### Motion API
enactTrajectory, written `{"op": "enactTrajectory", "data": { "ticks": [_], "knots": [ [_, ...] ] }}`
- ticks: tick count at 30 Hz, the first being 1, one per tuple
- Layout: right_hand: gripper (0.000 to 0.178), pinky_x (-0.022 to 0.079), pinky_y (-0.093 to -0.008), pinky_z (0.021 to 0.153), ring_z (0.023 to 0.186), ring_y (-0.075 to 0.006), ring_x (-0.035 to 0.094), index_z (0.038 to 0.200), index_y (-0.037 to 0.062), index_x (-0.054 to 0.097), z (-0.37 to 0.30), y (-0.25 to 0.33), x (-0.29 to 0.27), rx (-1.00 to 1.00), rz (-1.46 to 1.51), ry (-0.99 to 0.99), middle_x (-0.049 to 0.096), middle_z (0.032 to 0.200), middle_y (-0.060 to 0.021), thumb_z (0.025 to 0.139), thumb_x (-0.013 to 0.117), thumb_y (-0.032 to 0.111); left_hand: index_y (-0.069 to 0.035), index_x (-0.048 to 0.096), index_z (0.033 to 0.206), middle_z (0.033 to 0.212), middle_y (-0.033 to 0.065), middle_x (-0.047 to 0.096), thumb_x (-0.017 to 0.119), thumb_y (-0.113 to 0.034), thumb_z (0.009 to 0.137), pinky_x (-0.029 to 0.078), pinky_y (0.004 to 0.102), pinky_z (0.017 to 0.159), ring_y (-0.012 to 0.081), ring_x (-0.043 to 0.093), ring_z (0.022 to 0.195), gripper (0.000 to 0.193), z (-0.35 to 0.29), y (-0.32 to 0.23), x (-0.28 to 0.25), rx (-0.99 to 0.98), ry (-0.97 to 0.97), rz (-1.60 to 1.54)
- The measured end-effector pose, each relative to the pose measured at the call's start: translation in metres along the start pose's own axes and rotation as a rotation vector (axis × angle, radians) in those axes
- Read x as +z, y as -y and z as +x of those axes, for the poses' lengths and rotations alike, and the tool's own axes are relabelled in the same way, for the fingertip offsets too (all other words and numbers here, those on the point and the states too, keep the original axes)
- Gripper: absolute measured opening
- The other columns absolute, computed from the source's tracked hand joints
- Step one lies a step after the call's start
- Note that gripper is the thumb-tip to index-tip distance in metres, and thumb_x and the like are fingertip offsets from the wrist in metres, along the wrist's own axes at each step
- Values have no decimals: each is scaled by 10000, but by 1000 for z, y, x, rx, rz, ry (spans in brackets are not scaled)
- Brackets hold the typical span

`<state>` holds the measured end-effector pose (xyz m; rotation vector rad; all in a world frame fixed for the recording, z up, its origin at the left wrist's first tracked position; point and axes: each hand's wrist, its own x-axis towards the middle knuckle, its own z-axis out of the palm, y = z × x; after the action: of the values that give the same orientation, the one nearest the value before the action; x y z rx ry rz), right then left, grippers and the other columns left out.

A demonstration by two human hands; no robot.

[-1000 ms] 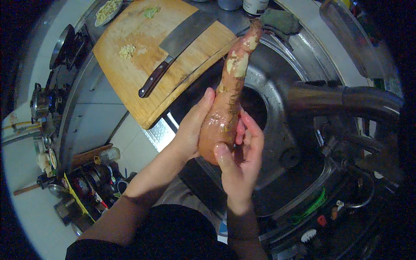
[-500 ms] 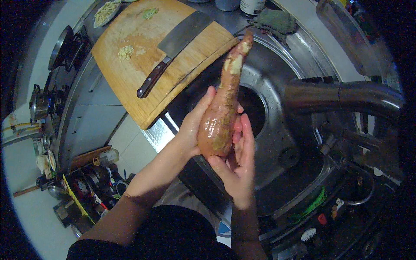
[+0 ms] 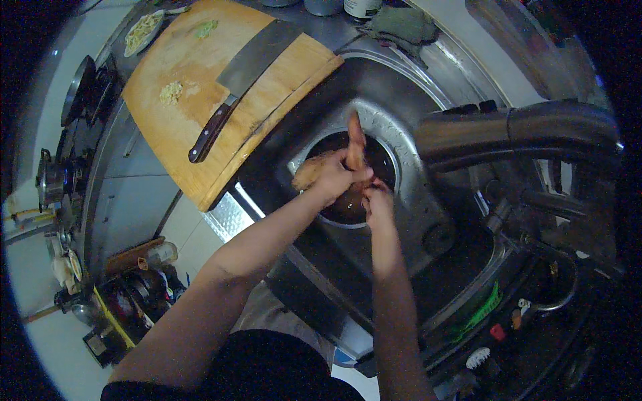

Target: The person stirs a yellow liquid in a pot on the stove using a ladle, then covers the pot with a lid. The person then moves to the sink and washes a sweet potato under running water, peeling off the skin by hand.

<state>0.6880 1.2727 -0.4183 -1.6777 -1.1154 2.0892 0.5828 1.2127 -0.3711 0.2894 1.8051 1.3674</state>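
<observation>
Low over the sink drain (image 3: 348, 217), my left hand (image 3: 334, 182) is closed around a reddish-brown sweet potato (image 3: 356, 137). Its tapered end points away from me. A wider tan-brown part (image 3: 311, 170) shows to the left of that hand; whether the two parts are joined is hidden by my fingers. My right hand (image 3: 378, 204) is beside it on the right, fingers curled in against the left hand's fingertips. What those fingers grip, if anything, cannot be made out.
The wooden cutting board (image 3: 170, 134) lies across the sink's left edge, bearing a cleaver (image 3: 257, 60) and chopped pale bits (image 3: 171, 93). A thick dark faucet (image 3: 508, 137) reaches over the basin from the right. A plate of shreds (image 3: 142, 33) stands far left; a green cloth (image 3: 401, 25) lies behind.
Both hands have lowered the sweet potato away from me, down into the basin over the drain. My left hand has shifted from cradling its side to wrapping over it.
</observation>
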Motion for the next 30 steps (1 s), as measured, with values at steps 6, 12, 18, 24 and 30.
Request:
{"op": "enactTrajectory", "data": {
  "ticks": [6,12,18,24,30],
  "knots": [
    [309,466,-334,770,867,-242,564,1034,26,550,36,-37,14,-503,-84,-465,578,979,-122,766,399,51,-21,493,1062,1041,73,568,726,-130,650,410,272,853,182,536,965,486,-17,14,9,76,133,36],
    [429,481,-366,743,958,-247,526,1129,45,477,22,-29,39,249,938,-40,549,1059,-88,847,457,368,-75,359,1289,1143,119,527,618,-55,715,368,281,923,188,521,1023,630,-3,100,-32,532,230,820],
    [632,467,-328,736,930,-200,535,1188,21,418,14,-40,5,97,385,79,539,1075,-79,791,509,505,-62,557,1104,1097,166,555,481,-103,772,406,328,873,291,535,1009,343,-14,9,-26,86,593,829],
    [728,425,-370,833,996,-317,522,1158,-53,440,47,-32,8,211,-191,-123,520,1132,-175,818,371,587,-15,557,1073,1134,188,524,353,-215,831,396,356,889,306,513,1037,375,20,66,-3,-114,314,1093],
    [705,340,-373,949,1124,-369,425,1253,-85,278,-4,-22,48,-145,-410,-143,440,1207,-246,841,408,472,35,522,1096,1113,178,540,295,-248,868,415,380,840,277,527,1004,428,62,134,-24,-378,27,258]
  ]
}}
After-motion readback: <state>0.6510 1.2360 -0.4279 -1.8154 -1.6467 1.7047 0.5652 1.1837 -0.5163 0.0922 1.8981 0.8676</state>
